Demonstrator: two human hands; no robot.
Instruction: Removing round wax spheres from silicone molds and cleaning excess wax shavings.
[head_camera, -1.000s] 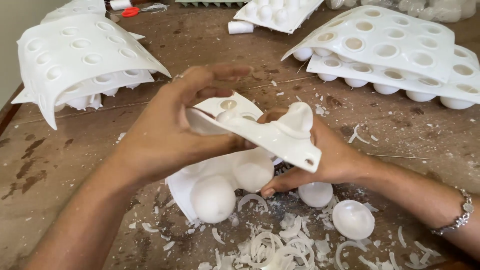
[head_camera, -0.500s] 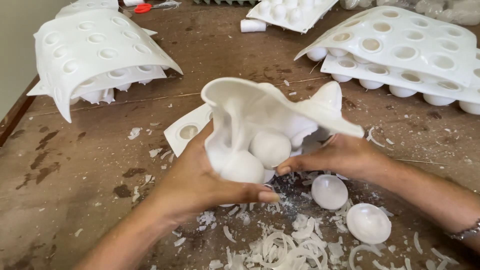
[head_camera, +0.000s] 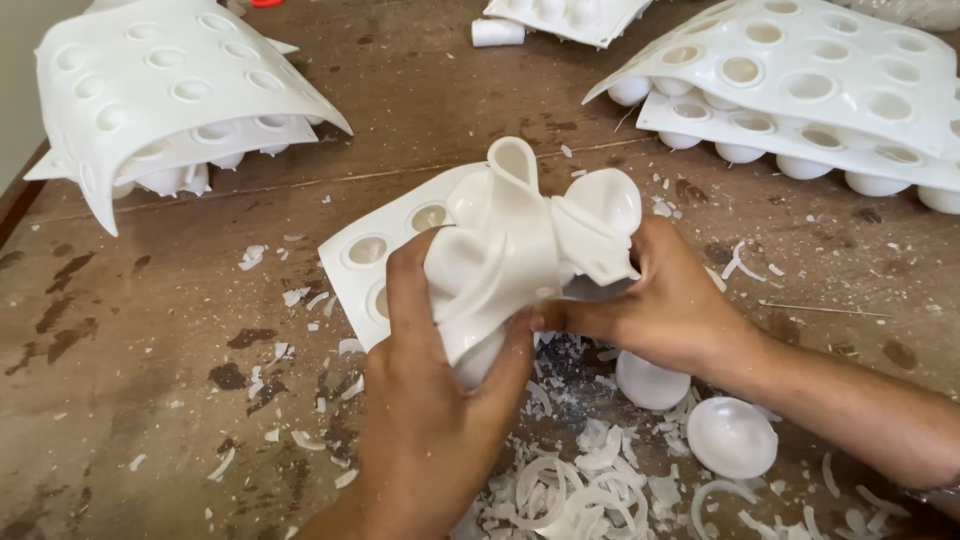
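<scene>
Both my hands grip a white moulded plastic sheet (head_camera: 500, 235) with round cup shapes, bent and folded upward above the wooden table (head_camera: 150, 340). My left hand (head_camera: 430, 400) clasps its near lower part, thumb and fingers wrapped around a cup. My right hand (head_camera: 665, 300) pinches the folded right edge. Two loose white half-spheres, the nearer hemisphere (head_camera: 732, 437) and the other hemisphere (head_camera: 650, 382), lie on the table just below my right hand.
A curved white cup sheet (head_camera: 170, 90) lies at the back left. Stacked cup sheets (head_camera: 800, 80) lie at the back right, another sheet (head_camera: 565, 15) at the top. White plastic trimmings (head_camera: 580, 490) litter the table near me. A small white cylinder (head_camera: 497, 32) lies far back.
The sheet has been folded tighter and turned upward between my hands. My left hand shifted from under it to gripping its near side; my right hand now pinches its right edge.
</scene>
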